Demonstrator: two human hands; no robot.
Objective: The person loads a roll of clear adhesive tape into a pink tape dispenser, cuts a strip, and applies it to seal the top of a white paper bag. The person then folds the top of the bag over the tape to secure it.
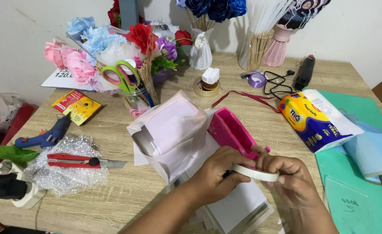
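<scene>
Both my hands hold one white roll of tape [256, 173] low in the middle of the view. My left hand [219, 173] grips its left side and my right hand [288, 175] pinches its right side. Just beyond them lies a pink box [230, 130] next to crumpled white and pale pink paper [173, 132]. Flat white sheets [238, 208] lie under my wrists on the wooden table [134, 190].
A red utility knife [82, 161] rests on bubble wrap at the left, near a blue glue gun [48, 136]. Paper flowers and green scissors [119, 73] stand behind. A blue and yellow tissue pack [316, 119], teal sheets [364, 173] and a black glue gun [304, 71] are at the right.
</scene>
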